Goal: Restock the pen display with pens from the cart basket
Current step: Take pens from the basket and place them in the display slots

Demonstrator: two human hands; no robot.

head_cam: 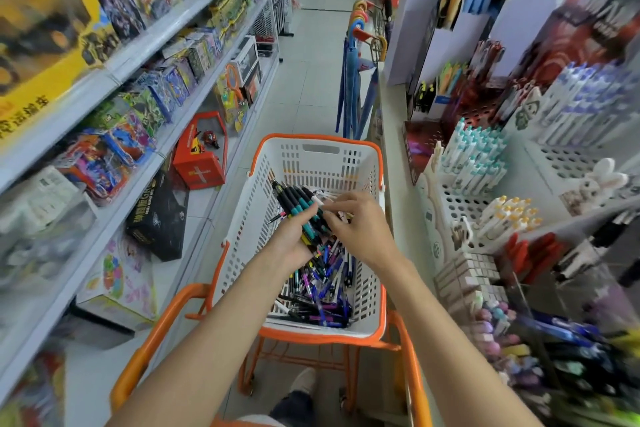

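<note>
A white perforated pen display rack [561, 159] stands along the counter on the right, part-filled with upright pens. Beside it stands an orange metal cart [162, 319] carrying a white slotted plastic basket with an orange rim [311, 156]. A heap of loose mixed-colour pens [322, 288] lies in the basket's near half. Both bare forearms reach forward over it. The left hand [294, 239], palm up, grips a bundle of black-and-teal pens [298, 201] fanned away from the person. The right hand [360, 222] arches over them, palm down, bent fingertips on the bundle; whether they pinch a pen cannot be told.
</note>
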